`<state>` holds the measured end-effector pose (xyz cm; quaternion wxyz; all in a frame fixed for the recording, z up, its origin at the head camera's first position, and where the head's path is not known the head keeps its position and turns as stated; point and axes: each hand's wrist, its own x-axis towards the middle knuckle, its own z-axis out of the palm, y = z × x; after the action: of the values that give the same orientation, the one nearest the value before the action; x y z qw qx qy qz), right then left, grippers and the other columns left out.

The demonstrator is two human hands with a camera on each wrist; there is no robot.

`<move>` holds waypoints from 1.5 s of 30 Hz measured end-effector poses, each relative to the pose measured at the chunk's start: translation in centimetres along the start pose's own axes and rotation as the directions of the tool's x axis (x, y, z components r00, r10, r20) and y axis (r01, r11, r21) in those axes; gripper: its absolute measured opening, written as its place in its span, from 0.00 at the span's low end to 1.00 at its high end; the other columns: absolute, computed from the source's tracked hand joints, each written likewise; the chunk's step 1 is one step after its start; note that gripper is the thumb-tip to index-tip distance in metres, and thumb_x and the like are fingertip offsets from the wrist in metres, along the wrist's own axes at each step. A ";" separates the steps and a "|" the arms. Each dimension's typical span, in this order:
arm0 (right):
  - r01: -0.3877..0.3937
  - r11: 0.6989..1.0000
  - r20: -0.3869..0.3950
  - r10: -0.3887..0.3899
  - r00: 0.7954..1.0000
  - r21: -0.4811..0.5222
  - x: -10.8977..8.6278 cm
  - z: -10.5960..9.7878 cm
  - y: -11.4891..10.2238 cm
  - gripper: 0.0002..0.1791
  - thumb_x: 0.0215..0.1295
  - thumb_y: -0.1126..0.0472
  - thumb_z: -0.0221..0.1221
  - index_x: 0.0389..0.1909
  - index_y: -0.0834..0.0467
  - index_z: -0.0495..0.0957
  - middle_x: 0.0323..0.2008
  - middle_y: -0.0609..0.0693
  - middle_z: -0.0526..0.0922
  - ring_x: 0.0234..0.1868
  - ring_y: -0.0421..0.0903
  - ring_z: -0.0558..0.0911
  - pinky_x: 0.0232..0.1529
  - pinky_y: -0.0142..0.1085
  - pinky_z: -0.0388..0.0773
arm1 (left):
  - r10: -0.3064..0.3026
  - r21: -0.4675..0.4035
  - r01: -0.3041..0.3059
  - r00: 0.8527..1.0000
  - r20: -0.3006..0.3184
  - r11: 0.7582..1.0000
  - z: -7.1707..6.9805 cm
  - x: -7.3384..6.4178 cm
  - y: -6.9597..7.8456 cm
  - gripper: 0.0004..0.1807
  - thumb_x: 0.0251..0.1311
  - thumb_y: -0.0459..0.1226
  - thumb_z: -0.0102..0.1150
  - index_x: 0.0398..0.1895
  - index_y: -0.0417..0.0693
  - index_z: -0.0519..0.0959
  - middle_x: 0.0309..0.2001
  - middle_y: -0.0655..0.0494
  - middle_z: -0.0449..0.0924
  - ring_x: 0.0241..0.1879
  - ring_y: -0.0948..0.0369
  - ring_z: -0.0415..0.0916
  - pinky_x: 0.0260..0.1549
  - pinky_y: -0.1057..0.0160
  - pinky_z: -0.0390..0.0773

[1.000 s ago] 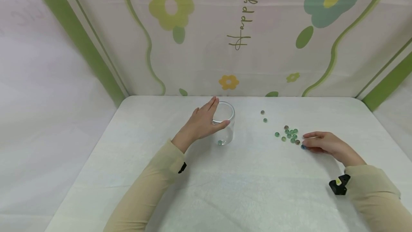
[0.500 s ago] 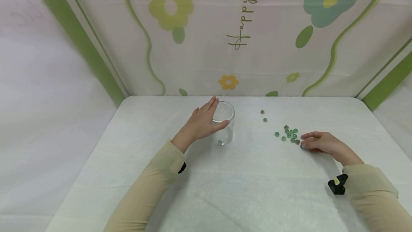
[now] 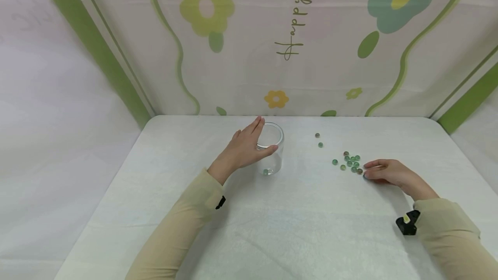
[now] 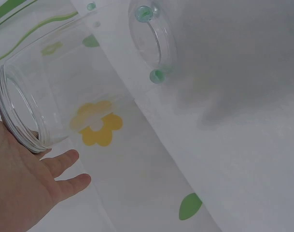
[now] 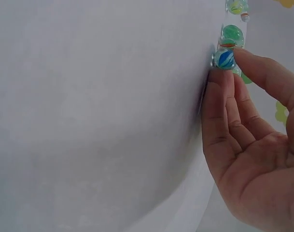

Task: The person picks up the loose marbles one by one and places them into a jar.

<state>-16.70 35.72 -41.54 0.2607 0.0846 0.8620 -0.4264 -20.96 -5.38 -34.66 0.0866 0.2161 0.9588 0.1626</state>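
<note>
My left hand (image 3: 246, 147) holds a clear glass jar (image 3: 277, 159) by its rim, thumb on the near side and fingers on the far side. The jar stands upright on the table, and green glass shows at its base; in the left wrist view it appears as two green spots, one perhaps a reflection. On the right, my right hand (image 3: 393, 175) pinches a blue-swirled marble (image 5: 225, 58) at table level between thumb and fingertips. From the head view that marble is mostly covered by the fingers. Just left of it lies a cluster of green and brownish marbles (image 3: 349, 163).
Two stray marbles, one brownish (image 3: 317, 135) and one green (image 3: 320, 144), lie between the jar and the cluster. The white table (image 3: 272, 228) ends at the back against a flowered cloth (image 3: 249, 72).
My right hand has shifted slightly left, its fingertips coming over the blue marble, which was more visible a second ago. The left hand and jar have stayed put.
</note>
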 end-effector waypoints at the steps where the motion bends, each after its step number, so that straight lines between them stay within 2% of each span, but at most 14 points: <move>1: -0.004 1.000 -0.001 0.004 1.000 0.001 0.0 0.0 0.0 0.37 0.61 0.53 0.64 0.62 0.72 0.64 0.35 0.35 0.83 0.33 0.29 0.78 0.37 0.29 0.78 | 0.000 0.000 0.000 1.000 -0.001 1.000 0.0 0.0 0.0 0.50 0.62 0.66 0.41 0.77 0.49 0.37 0.78 0.58 0.34 0.77 0.58 0.41 0.72 0.42 0.49; 9: -0.011 0.998 0.008 0.011 1.000 0.056 -0.1 -0.5 -0.3 0.39 0.63 0.48 0.61 0.66 0.69 0.62 0.34 0.27 0.77 0.36 0.27 0.77 0.40 0.28 0.77 | 0.008 0.001 -0.008 1.000 -0.009 1.000 0.0 0.0 0.0 0.50 0.62 0.66 0.41 0.77 0.48 0.38 0.78 0.57 0.35 0.77 0.58 0.42 0.72 0.43 0.51; 13: -0.002 0.986 0.016 -0.001 1.000 0.169 -0.1 -0.8 -0.6 0.32 0.65 0.51 0.60 0.64 0.66 0.66 0.32 0.25 0.77 0.36 0.25 0.78 0.40 0.26 0.78 | 0.007 0.004 -0.007 1.000 -0.008 1.000 0.1 0.1 0.0 0.50 0.63 0.66 0.41 0.77 0.48 0.38 0.78 0.57 0.35 0.77 0.58 0.42 0.72 0.43 0.50; 16: 0.012 0.965 0.018 -0.018 1.000 0.262 -0.1 -1.1 -1.0 0.19 0.66 0.54 0.59 0.55 0.55 0.72 0.31 0.27 0.79 0.36 0.24 0.79 0.41 0.24 0.79 | 0.001 0.008 -0.001 1.000 -0.006 1.000 0.1 0.1 -0.1 0.50 0.63 0.66 0.41 0.77 0.49 0.37 0.78 0.58 0.35 0.77 0.59 0.41 0.72 0.43 0.50; 20: 0.030 0.921 0.017 -0.040 0.999 0.389 -0.4 -1.4 -1.9 0.06 0.66 0.58 0.59 0.39 0.42 0.74 0.32 0.29 0.81 0.36 0.26 0.81 0.42 0.24 0.80 | -0.004 0.007 0.004 1.000 -0.001 1.000 0.1 0.0 -0.1 0.50 0.62 0.66 0.41 0.77 0.49 0.37 0.78 0.58 0.34 0.77 0.59 0.41 0.72 0.43 0.50; 26: 0.034 0.811 0.012 -0.051 0.999 0.583 -0.6 -1.8 -3.8 0.12 0.65 0.62 0.59 0.29 0.38 0.78 0.30 0.34 0.84 0.35 0.29 0.83 0.41 0.25 0.81 | 0.001 0.004 -0.001 1.000 -0.003 1.000 0.0 0.0 0.0 0.50 0.63 0.66 0.41 0.77 0.48 0.38 0.78 0.58 0.35 0.77 0.58 0.42 0.72 0.43 0.50; 30: 0.067 0.754 0.004 -0.092 0.996 0.654 -0.6 -1.7 -5.3 0.11 0.64 0.64 0.60 0.31 0.41 0.79 0.31 0.37 0.85 0.35 0.30 0.84 0.41 0.25 0.81 | 0.003 0.006 -0.003 1.000 -0.003 1.000 -0.1 0.0 0.1 0.50 0.63 0.66 0.42 0.77 0.48 0.39 0.78 0.57 0.35 0.77 0.58 0.42 0.72 0.43 0.51; 33: 0.087 0.731 -0.005 -0.113 0.994 0.677 -0.7 -1.5 -6.5 0.09 0.63 0.64 0.61 0.37 0.46 0.76 0.32 0.38 0.85 0.36 0.31 0.84 0.42 0.25 0.81 | 0.001 0.006 -0.001 1.000 0.000 1.000 -0.1 0.1 0.1 0.50 0.63 0.66 0.41 0.77 0.48 0.38 0.78 0.57 0.35 0.77 0.58 0.42 0.72 0.43 0.51; 35: 0.096 0.730 -0.013 -0.119 0.993 0.677 -0.6 -1.3 -7.5 0.10 0.63 0.64 0.61 0.41 0.48 0.73 0.32 0.38 0.85 0.37 0.31 0.84 0.42 0.24 0.81 | 0.000 0.003 0.000 1.000 0.002 1.000 -0.1 0.1 0.1 0.50 0.62 0.66 0.41 0.77 0.48 0.38 0.78 0.57 0.35 0.77 0.59 0.41 0.72 0.43 0.51; 40: 0.143 0.757 -0.030 -0.161 0.986 0.638 -0.6 -0.3 -9.9 0.15 0.65 0.63 0.59 0.49 0.54 0.67 0.32 0.37 0.85 0.37 0.30 0.84 0.43 0.23 0.80 | 0.001 0.001 -0.001 1.000 0.002 1.000 -0.1 0.1 0.0 0.51 0.62 0.66 0.41 0.77 0.48 0.38 0.78 0.57 0.35 0.77 0.59 0.41 0.72 0.43 0.51; 45: 0.185 0.733 -0.037 -0.213 0.976 0.655 -0.7 0.7 -12.3 0.15 0.65 0.65 0.58 0.49 0.55 0.66 0.32 0.39 0.84 0.38 0.31 0.84 0.45 0.23 0.80 | 0.002 0.000 -0.002 1.000 0.004 1.000 -0.1 0.1 0.0 0.51 0.62 0.66 0.41 0.77 0.48 0.38 0.78 0.57 0.35 0.77 0.58 0.41 0.72 0.43 0.51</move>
<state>-20.36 27.53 -32.99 0.1848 0.0693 0.6570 -0.7276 -21.03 -5.35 -34.60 0.0886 0.2173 0.9584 0.1624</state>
